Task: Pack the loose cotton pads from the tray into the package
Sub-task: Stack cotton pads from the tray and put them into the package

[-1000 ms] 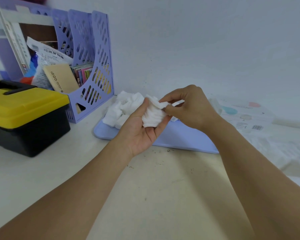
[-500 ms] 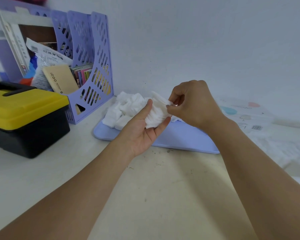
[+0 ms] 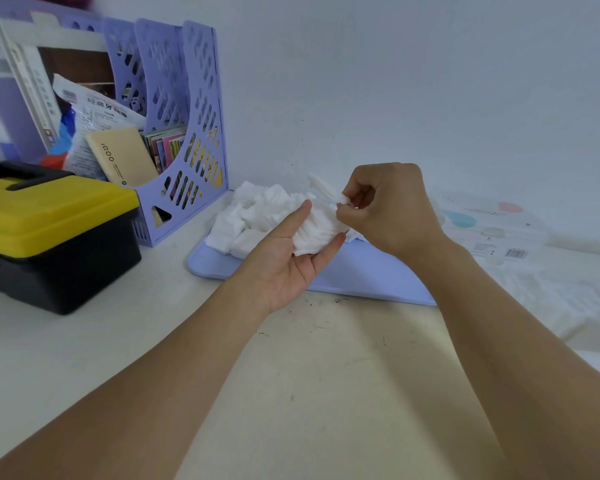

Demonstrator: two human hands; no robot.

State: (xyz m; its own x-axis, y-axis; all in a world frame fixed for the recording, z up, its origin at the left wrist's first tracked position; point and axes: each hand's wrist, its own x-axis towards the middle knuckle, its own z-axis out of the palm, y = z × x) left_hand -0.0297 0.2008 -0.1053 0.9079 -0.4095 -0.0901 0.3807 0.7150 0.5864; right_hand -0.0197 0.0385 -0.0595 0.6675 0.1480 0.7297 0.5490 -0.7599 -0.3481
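Our left hand (image 3: 284, 261) sits palm up over the near edge of the tray (image 3: 361, 278), fingers curled around a fanned stack of cotton pads (image 3: 316, 233). Our right hand (image 3: 392, 209) pinches a single pad (image 3: 323, 187) at its corner between thumb and forefinger, just above the stack. More loose pads (image 3: 250, 216) lie heaped at the tray's far left end. The package (image 3: 492, 226) rests flat to the right, beyond the tray.

We judge the pads nearly weightless, soft, compressible, apt to cling or splay. Best gripped by the stack's flat faces, squeezed lightly; edges fray if pulled.
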